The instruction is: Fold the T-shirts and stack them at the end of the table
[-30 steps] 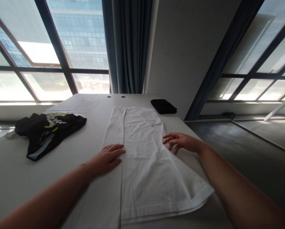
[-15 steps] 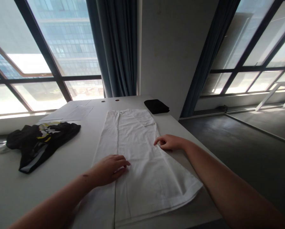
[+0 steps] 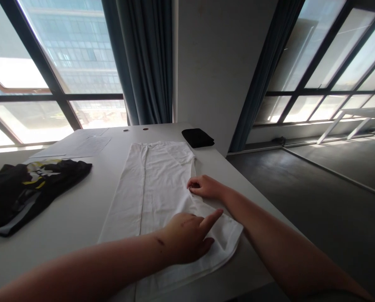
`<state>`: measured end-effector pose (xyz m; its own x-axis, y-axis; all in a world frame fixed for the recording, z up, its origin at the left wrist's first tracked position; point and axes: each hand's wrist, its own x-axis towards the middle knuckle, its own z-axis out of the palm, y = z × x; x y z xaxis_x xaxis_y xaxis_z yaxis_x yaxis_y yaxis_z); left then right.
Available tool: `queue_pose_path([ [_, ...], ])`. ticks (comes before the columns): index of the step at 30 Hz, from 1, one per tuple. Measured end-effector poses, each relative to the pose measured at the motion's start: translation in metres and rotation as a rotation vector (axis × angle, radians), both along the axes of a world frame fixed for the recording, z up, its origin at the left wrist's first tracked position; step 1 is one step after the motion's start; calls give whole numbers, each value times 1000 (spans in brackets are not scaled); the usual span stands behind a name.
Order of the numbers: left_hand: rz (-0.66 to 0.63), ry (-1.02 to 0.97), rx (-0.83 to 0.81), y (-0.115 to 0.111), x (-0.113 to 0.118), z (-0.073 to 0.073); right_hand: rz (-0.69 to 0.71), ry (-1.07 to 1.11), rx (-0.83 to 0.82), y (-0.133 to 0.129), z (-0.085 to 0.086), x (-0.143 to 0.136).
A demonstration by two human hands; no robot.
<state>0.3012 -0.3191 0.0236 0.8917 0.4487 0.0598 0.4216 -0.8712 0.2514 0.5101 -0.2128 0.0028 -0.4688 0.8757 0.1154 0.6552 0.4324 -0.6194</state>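
Daylight enters through the window (image 3: 86, 54) beyond and left of the left hand (image 3: 190, 237), its lower panes (image 3: 99, 114) blown out white. The pillar (image 3: 217, 63) beyond the right hand (image 3: 206, 187) is dim grey; a pale sheen marks the floor (image 3: 261, 170) to that hand's right. Wide-angle distortion stretches both forearms (image 3: 99, 260) toward the edges.

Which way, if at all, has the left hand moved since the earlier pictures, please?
Yes: judged against the table's right edge, the left hand has moved rightward across the white garment, toward that edge.
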Motion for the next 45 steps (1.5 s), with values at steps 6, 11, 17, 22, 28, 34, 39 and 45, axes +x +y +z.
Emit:
queue_pose_path([
  [6, 95, -28, -87, 14, 5, -18, 7, -57, 18, 5, -6, -5],
  [11, 115, -65, -67, 19, 4, -24, 6, -75, 35, 6, -6, -6],
  [17, 140, -58, -46, 27, 2, -23, 10, -94, 49, 10, -10, -8],
  [22, 126, -76, -55, 32, -1, -26, -22, -172, 104, 13, -12, -8],
  [28, 76, -106, -30, 32, -1, -27, -65, -192, 113, 15, -15, -4],
  [34, 90, -141, 26, 32, -1, -31, -59, -166, 124, 17, -17, -2],
  [39, 107, -87, 10, 32, 0, -30, -72, -154, 139, 20, -21, 2],
  [45, 97, -90, -42, 34, -1, -26, -180, -118, 168, 27, -26, 14],
])
